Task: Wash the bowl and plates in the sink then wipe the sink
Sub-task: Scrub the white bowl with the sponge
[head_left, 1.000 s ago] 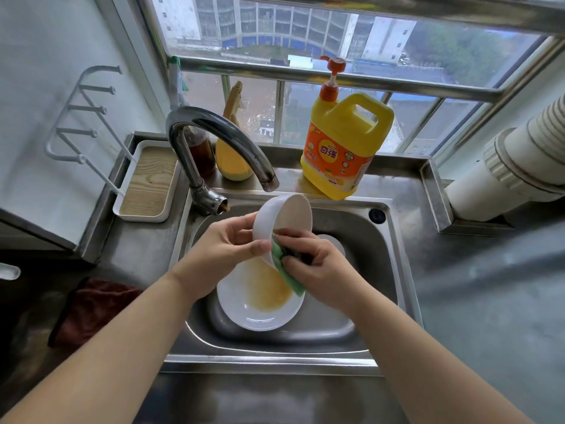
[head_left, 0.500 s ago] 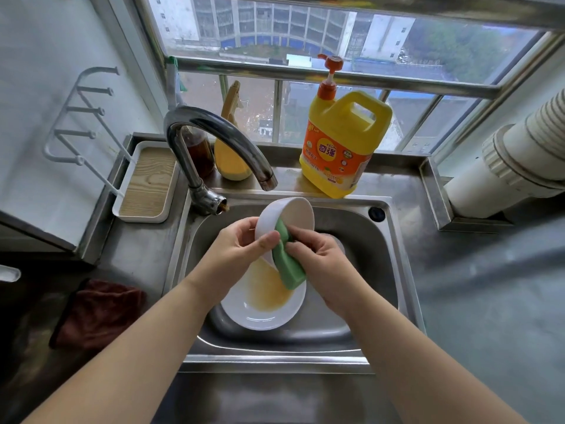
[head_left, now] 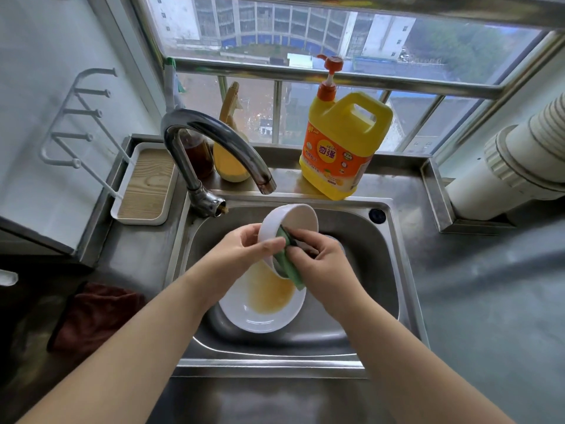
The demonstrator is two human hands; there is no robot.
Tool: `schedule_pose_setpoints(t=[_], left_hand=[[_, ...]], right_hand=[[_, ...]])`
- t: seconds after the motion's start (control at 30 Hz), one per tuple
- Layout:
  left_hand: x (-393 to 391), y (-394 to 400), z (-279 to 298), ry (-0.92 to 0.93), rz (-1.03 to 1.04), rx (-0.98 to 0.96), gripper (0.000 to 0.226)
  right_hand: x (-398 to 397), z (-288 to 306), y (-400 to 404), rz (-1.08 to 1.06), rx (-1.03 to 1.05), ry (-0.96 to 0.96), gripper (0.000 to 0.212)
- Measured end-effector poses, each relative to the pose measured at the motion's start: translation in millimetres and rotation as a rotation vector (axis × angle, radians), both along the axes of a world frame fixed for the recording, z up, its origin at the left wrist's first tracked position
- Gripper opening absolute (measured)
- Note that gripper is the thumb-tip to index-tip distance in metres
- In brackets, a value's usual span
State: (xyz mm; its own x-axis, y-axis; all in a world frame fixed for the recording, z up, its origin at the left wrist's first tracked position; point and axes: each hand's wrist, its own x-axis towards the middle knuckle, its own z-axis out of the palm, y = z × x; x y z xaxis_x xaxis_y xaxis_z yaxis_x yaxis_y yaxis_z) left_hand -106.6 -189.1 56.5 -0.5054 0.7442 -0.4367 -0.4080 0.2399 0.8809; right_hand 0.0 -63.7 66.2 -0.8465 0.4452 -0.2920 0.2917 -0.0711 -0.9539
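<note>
Over the steel sink [head_left: 382, 270], seen from the head camera, the white bowl [head_left: 301, 220] was held tipped on its side, its mouth turned toward the person's right. Their left hand [head_left: 244, 255] gripped it by the rim, thumb laid over the near edge and fingers curled behind the wall. Their right hand [head_left: 318, 264] pinched a green sponge [head_left: 290, 270] and pressed it inside the bowl's lower wall; the two hands sat close together, nearly touching at the rim.

Below them a white plate [head_left: 263, 319] lay in the basin with a pool of orange-brown sauce on it, not yet washed. A second plate seemed to lie under the right hand, though only a sliver of pale edge showed.

I judged the bowl stiff, glazed and light enough for one hand, but breakable against steel and likely slick once wet and soapy, so a rim grip with the thumb hooked over looked the sound hold. The plate, flat against the basin floor, would probably want lifting by its raised edge.

No water ran from the tap [head_left: 214, 142]; a yellow detergent jug [head_left: 342, 148] stood behind the sink.
</note>
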Motion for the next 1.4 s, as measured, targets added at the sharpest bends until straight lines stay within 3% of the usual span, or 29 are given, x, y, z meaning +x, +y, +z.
schedule_pose_setpoints(t=[0.07, 0.13, 0.23, 0.33, 0.4, 0.47, 0.57, 0.7, 0.8, 0.9, 1.03, 1.13, 1.23, 1.33, 1.4], left_hand=[[7, 1, -6, -0.02, 0.071, 0.103, 0.057], [9, 3, -5, -0.011, 0.125, 0.18, 0.056], [3, 3, 0, 0.014, 0.14, 0.152, 0.061], [-4, 5, 7, 0.054, 0.116, -0.012, 0.049], [-5, 8, 12, 0.061, 0.098, -0.129, 0.049], [-6, 8, 12, 0.048, 0.068, -0.201, 0.067], [-8, 2, 7, 0.016, 0.039, -0.152, 0.098], [5, -1, -4, -0.037, 0.074, 0.03, 0.07], [13, 1, -6, -0.017, 0.15, 0.127, 0.064], [7, -1, 2, 0.01, 0.205, 0.123, 0.061], [-5, -3, 11, 0.059, 0.169, -0.067, 0.073], [-7, -4, 16, -0.005, 0.124, -0.092, 0.047], [-3, -4, 20, -0.056, 0.067, -0.118, 0.02], [-1, -5, 18, -0.079, 0.031, -0.08, 0.022], [-2, -5, 17, -0.045, 0.023, -0.037, 0.031]], right_hand=[[-4, 2, 0, -0.038, -0.138, -0.003, 0.03], [-4, 4, -1, -0.008, -0.148, 0.002, 0.027], [-1, 4, -1, 0.162, 0.134, 0.031, 0.028], [1, -1, 7, 0.381, 0.554, 0.072, 0.032], [-1, -3, 9, 0.469, 0.681, 0.064, 0.033], [-2, 1, 8, 0.434, 0.589, 0.004, 0.034], [-3, 2, 4, 0.225, 0.311, -0.063, 0.031], [-5, 4, 1, -0.036, -0.165, -0.06, 0.024], [-3, 5, -2, 0.047, -0.182, -0.042, 0.024], [3, 0, -1, 0.27, 0.134, 0.023, 0.028], [4, -8, 14, 0.592, 0.803, 0.101, 0.035], [4, -9, 27, 0.582, 1.203, 0.175, 0.025], [0, -2, 38, 0.567, 1.338, 0.303, 0.025], [-5, -2, 41, 0.682, 1.487, 0.397, 0.028], [-6, -3, 40, 0.622, 1.514, 0.367, 0.031]])
